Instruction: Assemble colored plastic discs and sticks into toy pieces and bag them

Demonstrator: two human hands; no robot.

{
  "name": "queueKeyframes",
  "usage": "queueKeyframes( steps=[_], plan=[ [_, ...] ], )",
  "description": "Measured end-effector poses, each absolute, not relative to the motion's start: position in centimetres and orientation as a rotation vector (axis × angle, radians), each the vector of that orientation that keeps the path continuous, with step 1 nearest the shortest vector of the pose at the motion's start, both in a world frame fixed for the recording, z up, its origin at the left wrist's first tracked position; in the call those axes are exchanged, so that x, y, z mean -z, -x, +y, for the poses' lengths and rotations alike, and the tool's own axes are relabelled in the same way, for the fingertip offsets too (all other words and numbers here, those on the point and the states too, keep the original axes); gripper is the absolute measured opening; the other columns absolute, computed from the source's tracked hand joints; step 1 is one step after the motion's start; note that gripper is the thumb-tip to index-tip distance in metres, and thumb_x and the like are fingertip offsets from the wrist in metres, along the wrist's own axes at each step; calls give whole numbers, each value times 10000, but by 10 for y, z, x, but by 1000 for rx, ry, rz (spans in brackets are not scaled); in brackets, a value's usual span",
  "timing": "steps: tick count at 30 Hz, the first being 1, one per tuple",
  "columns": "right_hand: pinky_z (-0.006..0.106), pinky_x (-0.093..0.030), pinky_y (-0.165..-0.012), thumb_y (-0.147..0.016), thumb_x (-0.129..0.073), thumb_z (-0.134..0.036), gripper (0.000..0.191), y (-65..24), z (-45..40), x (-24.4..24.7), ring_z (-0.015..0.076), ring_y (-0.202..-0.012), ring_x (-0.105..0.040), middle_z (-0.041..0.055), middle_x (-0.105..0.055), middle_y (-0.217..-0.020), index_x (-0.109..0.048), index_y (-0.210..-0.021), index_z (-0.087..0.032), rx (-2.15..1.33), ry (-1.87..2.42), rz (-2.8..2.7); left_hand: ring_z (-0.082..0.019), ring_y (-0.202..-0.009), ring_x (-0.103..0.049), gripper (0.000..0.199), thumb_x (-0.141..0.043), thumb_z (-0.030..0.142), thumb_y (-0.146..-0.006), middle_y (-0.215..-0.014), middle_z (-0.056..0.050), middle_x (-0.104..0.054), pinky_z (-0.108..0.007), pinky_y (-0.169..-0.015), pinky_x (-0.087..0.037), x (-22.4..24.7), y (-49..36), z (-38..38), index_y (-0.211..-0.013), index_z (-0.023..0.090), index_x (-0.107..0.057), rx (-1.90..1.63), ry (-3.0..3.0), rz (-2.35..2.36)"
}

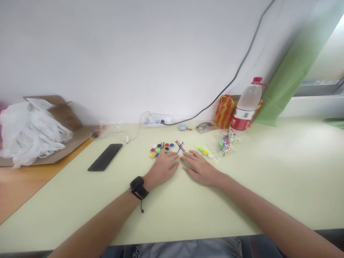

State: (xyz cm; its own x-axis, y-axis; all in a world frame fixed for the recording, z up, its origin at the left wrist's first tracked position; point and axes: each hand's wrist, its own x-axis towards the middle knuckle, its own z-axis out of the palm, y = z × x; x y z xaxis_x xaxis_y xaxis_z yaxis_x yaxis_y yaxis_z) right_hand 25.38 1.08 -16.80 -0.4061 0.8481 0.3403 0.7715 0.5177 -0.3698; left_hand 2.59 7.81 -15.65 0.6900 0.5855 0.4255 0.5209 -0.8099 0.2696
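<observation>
My left hand point(163, 168) lies palm down on the pale green table, fingers stretched forward, beside a group of small round coloured discs point(152, 150) that it partly covers. My right hand point(200, 167) rests flat opposite it, fingers apart and pointing inward. Just beyond the fingertips of both hands lie a few thin blue, red and black plastic sticks point(181, 147), crossing one another. Past my right hand are yellow and white small plastic pieces point(206, 153). Neither hand shows anything held.
A black phone point(105, 157) lies to the left. White plastic bags point(33, 129) sit on cardboard at far left. A power strip point(156, 121) stands by the wall. A large water bottle point(246, 105) and a striped bag point(224, 111) are at back right, near bagged coloured pieces point(226, 143).
</observation>
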Motion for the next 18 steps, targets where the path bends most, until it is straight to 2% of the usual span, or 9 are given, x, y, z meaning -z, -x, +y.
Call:
queueKeyframes(
  steps=[5, 10, 14, 18],
  plan=[
    [530, -369, -1211, -1034, -515, -350, 425, -255, 10, 167, 313, -1439, -398, 115, -533, -1528, -555, -1433, -211, -243, 1287, -2274, -288, -1160, -522, 274, -523, 283, -1022, -1269, -63, -680, -516, -1050, -454, 155, -26, 76, -1252, 223, -658, -728, -2741, 914],
    [579, -348, -1216, -1050, -491, -392, 471, -255, 10, 168, 345, -1497, -326, 106, -471, -1596, -508, -1490, -226, -278, 1359, -2258, -281, -1118, -545, 271, -498, 259, -1026, -1210, -73, -683, -522, -1041, -457, 152, -27, 73, -1225, 229, -679, -729, -2777, 872],
    [564, -385, -1189, -1049, -499, -375, 453, -256, 10, 167, 324, -1440, -403, 102, -497, -1570, -501, -1485, -252, -273, 1302, -2278, -285, -1103, -545, 266, -490, 241, -1022, -1158, -76, -678, -522, -1014, -474, 149, -29, 70, -1189, 235, -697, -719, -2791, 877],
    [583, -352, -1204, -1053, -495, -392, 439, -257, 9, 167, 339, -1502, -336, 102, -433, -1620, -507, -1472, -263, -260, 1337, -2264, -279, -1071, -554, 259, -496, 229, -1013, -1109, -76, -682, -516, -1011, -482, 146, -31, 68, -1149, 242, -716, -730, -2791, 843]
  ],
)
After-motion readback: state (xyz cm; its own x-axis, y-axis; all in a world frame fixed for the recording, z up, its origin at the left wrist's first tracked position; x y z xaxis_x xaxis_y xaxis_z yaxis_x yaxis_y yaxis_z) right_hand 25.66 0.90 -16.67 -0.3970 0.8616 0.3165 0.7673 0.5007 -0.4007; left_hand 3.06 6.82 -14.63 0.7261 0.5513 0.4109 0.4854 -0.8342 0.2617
